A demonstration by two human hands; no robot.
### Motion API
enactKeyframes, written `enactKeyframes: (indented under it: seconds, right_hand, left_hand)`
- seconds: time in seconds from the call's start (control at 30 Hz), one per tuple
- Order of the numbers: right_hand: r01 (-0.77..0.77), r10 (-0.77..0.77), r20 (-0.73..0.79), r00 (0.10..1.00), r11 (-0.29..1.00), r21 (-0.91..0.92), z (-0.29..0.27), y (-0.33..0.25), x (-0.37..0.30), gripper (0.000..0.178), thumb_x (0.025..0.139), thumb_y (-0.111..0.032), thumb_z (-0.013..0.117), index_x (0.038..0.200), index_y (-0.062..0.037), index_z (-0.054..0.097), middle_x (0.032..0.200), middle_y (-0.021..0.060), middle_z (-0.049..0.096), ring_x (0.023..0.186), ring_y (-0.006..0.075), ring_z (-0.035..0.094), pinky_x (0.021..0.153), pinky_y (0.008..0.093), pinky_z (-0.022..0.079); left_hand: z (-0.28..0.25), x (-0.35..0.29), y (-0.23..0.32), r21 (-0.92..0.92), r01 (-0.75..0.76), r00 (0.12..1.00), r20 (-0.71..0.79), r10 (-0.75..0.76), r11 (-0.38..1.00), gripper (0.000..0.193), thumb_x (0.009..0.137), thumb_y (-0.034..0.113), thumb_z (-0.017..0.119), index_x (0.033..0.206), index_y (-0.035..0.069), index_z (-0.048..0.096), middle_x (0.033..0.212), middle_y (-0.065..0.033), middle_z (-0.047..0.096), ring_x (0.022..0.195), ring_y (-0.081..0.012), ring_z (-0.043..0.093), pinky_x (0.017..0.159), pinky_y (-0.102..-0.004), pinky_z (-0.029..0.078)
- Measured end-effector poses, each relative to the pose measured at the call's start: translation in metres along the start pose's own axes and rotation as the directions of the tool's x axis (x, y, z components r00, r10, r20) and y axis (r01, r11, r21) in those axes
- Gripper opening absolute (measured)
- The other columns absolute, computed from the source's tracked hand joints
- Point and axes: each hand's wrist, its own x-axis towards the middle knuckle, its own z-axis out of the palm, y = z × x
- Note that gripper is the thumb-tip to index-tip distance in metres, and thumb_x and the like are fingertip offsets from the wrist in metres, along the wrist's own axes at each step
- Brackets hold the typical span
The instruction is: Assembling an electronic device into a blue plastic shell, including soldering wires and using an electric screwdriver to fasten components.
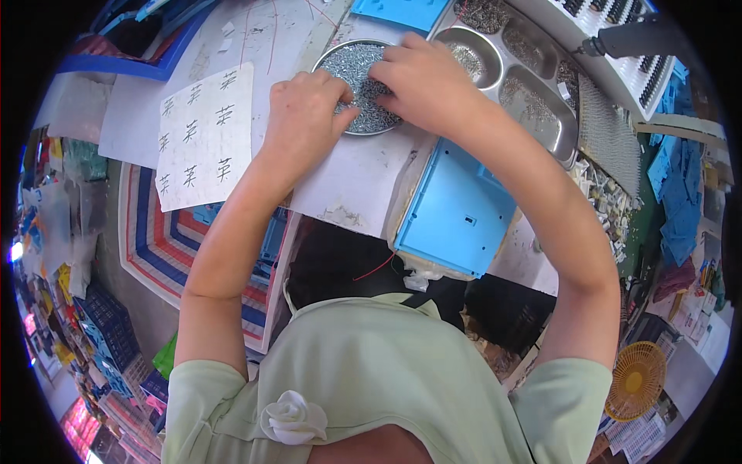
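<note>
A round metal dish (363,60) full of small silvery screws lies at the far middle of the worktable. My left hand (304,112) is at its left edge, fingers curled in with the thumb close to the fingertips. Over the right side of the dish, my right hand (425,81) has its fingers bent down toward the screws. Anything between the fingertips of either hand is too small to make out. Nearer to me, below the dish and right hand, lies a flat light-blue plastic panel (452,213).
Right of the dish stands a metal compartment tray (568,139) with small parts. A power screwdriver (634,40) hangs at the upper right by a white rack (657,93). Handwritten paper (207,139) lies at left, above a striped lined bin (151,232). A yellow basket (638,379) is at lower right.
</note>
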Motion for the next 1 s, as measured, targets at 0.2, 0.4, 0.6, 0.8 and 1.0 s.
enactKeyframes:
  seconds: [0.2, 0.4, 0.6, 0.8, 1.0]
  right_hand:
    - [0.007, -0.006, 0.152, 0.988, 1.000, -0.006, 0.004, -0.006, 0.029, 0.009, 0.083, -0.020, 0.071, 0.085, -0.0110, 0.073, 0.090, 0.0018, 0.072, 0.100, 0.0243, 0.062, 0.086, 0.0428, 0.049]
    - [0.036, -0.027, 0.177, 0.984, 0.998, -0.046, 0.013, 0.002, 0.032, 0.013, 0.083, -0.023, 0.072, 0.085, -0.0101, 0.073, 0.090, 0.0030, 0.073, 0.096, 0.0254, 0.064, 0.084, 0.0427, 0.049]
    - [-0.106, 0.126, 0.493, 0.861, 0.992, -0.068, -0.040, 0.012, 0.048, 0.037, 0.093, -0.027, 0.072, 0.123, -0.0072, 0.065, 0.125, 0.0156, 0.061, 0.117, 0.0299, 0.060, 0.099, 0.0459, 0.048]
    - [-0.429, 0.560, -0.003, 0.828, 0.638, 0.639, -0.083, 0.029, -0.076, 0.015, 0.092, -0.016, 0.074, 0.098, -0.0027, 0.074, 0.088, 0.0060, 0.072, 0.081, 0.0139, 0.066, 0.078, 0.0288, 0.052]
    - [-0.561, 0.843, 0.214, 0.493, 0.120, 0.819, -0.103, 0.003, -0.215, 0.015, 0.087, -0.002, 0.078, 0.100, 0.0028, 0.073, 0.091, 0.0053, 0.073, 0.082, 0.0088, 0.065, 0.075, 0.0223, 0.051]
  left_hand:
    - [-0.007, -0.001, -0.003, -0.022, -0.008, 1.000, -0.012, 0.008, 1.000, 0.007, 0.086, 0.015, 0.070, 0.090, 0.009, 0.068, 0.085, -0.0045, 0.064, 0.090, -0.0252, 0.063, 0.088, -0.0424, 0.040]
    - [-0.002, 0.012, -0.004, -0.136, 0.025, 1.000, -0.010, -0.027, 0.990, 0.006, 0.085, 0.013, 0.067, 0.086, 0.007, 0.065, 0.084, -0.0090, 0.066, 0.081, -0.0322, 0.065, 0.073, -0.0461, 0.047]
    - [-0.007, 0.022, 0.009, -0.027, 0.058, 0.998, -0.004, -0.059, 0.998, 0.014, 0.089, 0.013, 0.065, 0.088, 0.000, 0.062, 0.087, -0.0163, 0.065, 0.075, -0.0309, 0.064, 0.071, -0.0421, 0.051]
    - [-0.023, 0.024, 0.019, -0.340, 0.128, 0.990, 0.102, -0.099, 0.932, 0.011, 0.094, 0.009, 0.064, 0.098, -0.001, 0.065, 0.082, -0.0044, 0.062, 0.075, -0.0115, 0.057, 0.069, -0.0262, 0.045]
    - [-0.004, -0.007, 0.049, -0.796, 0.298, 0.954, 0.263, -0.142, 0.526, 0.007, 0.094, 0.008, 0.069, 0.093, 0.001, 0.069, 0.079, 0.0056, 0.060, 0.075, -0.0005, 0.049, 0.066, -0.0201, 0.041]
